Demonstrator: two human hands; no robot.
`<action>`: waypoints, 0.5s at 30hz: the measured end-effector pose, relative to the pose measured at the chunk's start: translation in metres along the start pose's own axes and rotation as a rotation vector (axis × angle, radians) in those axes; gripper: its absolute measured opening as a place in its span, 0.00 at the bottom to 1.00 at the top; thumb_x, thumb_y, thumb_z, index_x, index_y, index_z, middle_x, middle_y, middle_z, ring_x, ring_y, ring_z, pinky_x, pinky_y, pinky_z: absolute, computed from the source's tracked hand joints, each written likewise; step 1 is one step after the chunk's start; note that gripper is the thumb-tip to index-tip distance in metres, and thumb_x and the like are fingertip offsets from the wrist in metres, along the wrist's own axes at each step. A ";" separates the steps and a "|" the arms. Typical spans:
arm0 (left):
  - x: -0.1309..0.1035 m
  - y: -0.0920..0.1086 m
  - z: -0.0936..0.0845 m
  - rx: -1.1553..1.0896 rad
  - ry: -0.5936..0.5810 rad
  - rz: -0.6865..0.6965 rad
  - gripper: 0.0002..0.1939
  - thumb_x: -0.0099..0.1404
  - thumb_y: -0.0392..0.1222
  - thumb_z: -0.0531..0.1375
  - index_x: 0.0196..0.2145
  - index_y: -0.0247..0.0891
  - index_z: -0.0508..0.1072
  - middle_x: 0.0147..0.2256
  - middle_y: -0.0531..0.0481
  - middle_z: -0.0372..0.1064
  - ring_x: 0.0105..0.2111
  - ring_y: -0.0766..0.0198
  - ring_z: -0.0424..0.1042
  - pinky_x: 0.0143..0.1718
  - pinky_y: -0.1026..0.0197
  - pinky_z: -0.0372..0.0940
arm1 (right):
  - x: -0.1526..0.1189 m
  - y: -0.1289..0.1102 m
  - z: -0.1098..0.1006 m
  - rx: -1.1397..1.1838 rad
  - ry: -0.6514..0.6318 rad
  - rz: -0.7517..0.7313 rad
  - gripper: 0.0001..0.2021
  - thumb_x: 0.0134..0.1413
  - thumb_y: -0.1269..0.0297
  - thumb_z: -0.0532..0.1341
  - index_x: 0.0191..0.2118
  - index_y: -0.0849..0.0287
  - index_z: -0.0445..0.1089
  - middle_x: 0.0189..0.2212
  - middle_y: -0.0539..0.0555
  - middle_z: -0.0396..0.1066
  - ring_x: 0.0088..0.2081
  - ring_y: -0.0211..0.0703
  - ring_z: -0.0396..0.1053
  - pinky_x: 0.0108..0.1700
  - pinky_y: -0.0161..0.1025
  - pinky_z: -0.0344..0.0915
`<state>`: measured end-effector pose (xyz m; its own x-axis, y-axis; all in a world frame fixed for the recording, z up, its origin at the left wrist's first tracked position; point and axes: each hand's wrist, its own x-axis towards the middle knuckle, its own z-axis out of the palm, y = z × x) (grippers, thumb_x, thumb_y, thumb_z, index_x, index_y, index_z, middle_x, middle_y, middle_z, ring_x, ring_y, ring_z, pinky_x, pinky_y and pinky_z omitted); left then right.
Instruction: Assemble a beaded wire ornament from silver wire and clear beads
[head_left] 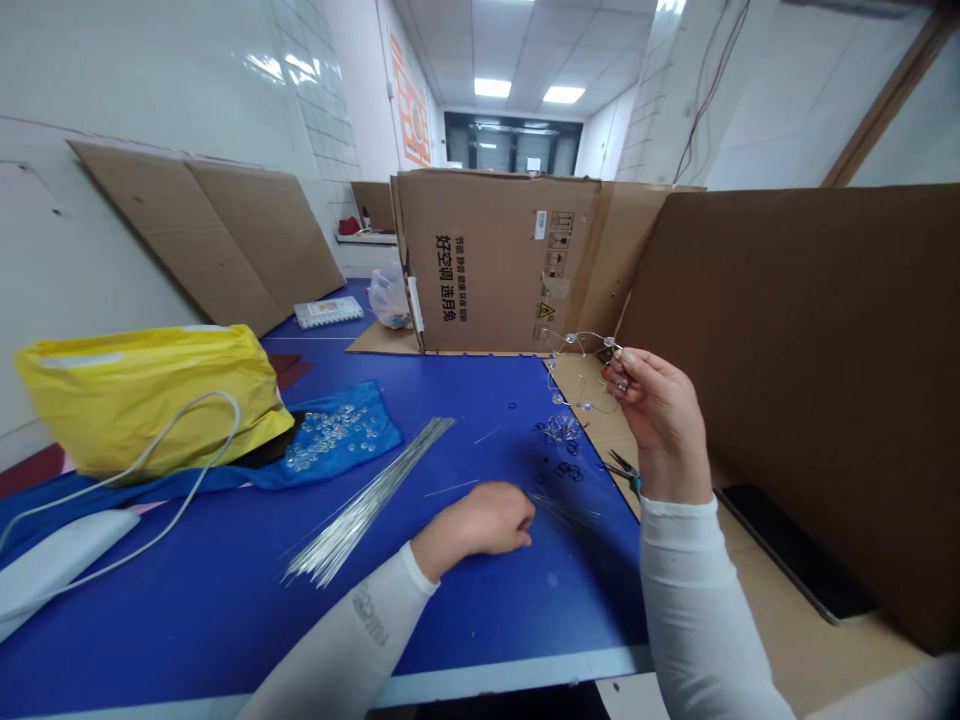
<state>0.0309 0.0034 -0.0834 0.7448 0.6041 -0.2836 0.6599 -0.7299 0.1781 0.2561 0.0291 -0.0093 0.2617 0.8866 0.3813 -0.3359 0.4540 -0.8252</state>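
Foreground: the person's left hand [491, 518] is low over the blue table [450, 625], its fingers curled inward; whether they pinch anything cannot be told, as the fingertips are hidden. At the left edge lies a white device [64, 565], a pale cable [196, 480] looping beside it. At right, a dark flat slab [799, 555] rests on brown cardboard.

Middle ground: a bundle of thin silvery wires [371, 505] lies diagonally to the left of centre. Pliers [628, 472] lie at the table's right side, near dark rings [570, 470] and a small beaded cluster [562, 430]. Above these, the right hand [664, 410] is raised, thumb and fingers pinching one side of a beaded wire loop [609, 342], which hangs out to the hand's left, in front of the carton. Clear beads [330, 437] are spread on a blue cloth [384, 425], beside a yellow bag [157, 400].

Background: a clear compartment case [328, 312] and a translucent plastic bag [390, 298] sit left of a large printed carton [495, 265], which stands upright. Beyond it are dark-framed glass panels [514, 145] under lit ceiling lights [493, 88].
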 end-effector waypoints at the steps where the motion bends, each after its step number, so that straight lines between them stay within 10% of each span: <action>1: -0.004 0.001 0.004 -0.001 0.024 0.012 0.10 0.66 0.45 0.62 0.39 0.38 0.80 0.40 0.43 0.80 0.42 0.53 0.77 0.41 0.57 0.68 | 0.000 0.000 0.000 0.001 0.001 0.000 0.07 0.44 0.63 0.73 0.28 0.60 0.77 0.26 0.50 0.65 0.26 0.34 0.58 0.26 0.36 0.54; 9: -0.085 0.033 0.028 -0.121 0.280 -0.161 0.14 0.72 0.46 0.54 0.44 0.38 0.78 0.43 0.40 0.78 0.45 0.49 0.76 0.49 0.49 0.68 | 0.000 -0.003 0.000 0.000 -0.030 -0.010 0.08 0.44 0.62 0.73 0.28 0.59 0.76 0.23 0.48 0.62 0.25 0.33 0.56 0.25 0.36 0.52; 15: -0.141 0.034 0.099 -0.596 0.211 -0.015 0.11 0.65 0.49 0.60 0.39 0.62 0.82 0.35 0.56 0.82 0.36 0.58 0.78 0.40 0.56 0.70 | 0.001 -0.002 -0.002 -0.066 -0.048 -0.040 0.09 0.46 0.60 0.72 0.28 0.57 0.74 0.25 0.48 0.62 0.25 0.34 0.55 0.25 0.37 0.54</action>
<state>-0.0615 -0.1381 -0.1305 0.6987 0.7071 -0.1089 0.5667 -0.4541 0.6875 0.2590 0.0290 -0.0085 0.2293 0.8718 0.4328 -0.2656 0.4838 -0.8339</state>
